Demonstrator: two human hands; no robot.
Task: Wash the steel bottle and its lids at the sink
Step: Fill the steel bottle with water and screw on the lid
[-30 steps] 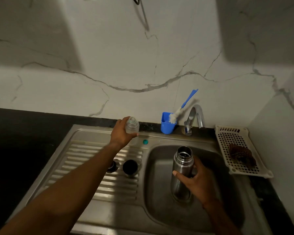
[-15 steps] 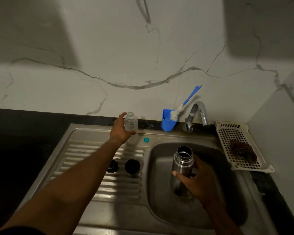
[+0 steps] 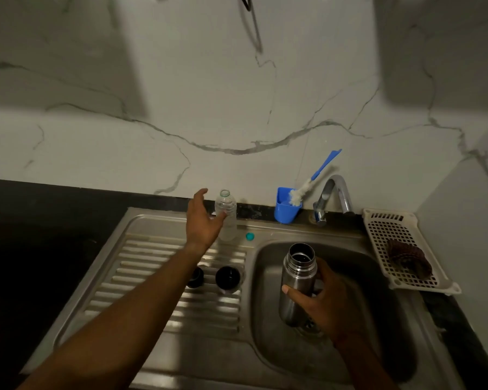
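While the right hand [image 3: 330, 302] clamps curled fingers and thumb around the middle of the uncapped steel bottle [image 3: 297, 277], holding it nearly upright in the sink basin [image 3: 271, 347], the left hand [image 3: 203, 220] hangs with its fingers straight and spread apart. A clear plastic bottle [image 3: 228, 218] stands upright right at those fingertips, though contact cannot be judged. Below the left fingers, beside the forearm, a large black lid [image 3: 227, 278] and a small black lid [image 3: 195, 277] sit on the drainboard [image 3: 141, 266].
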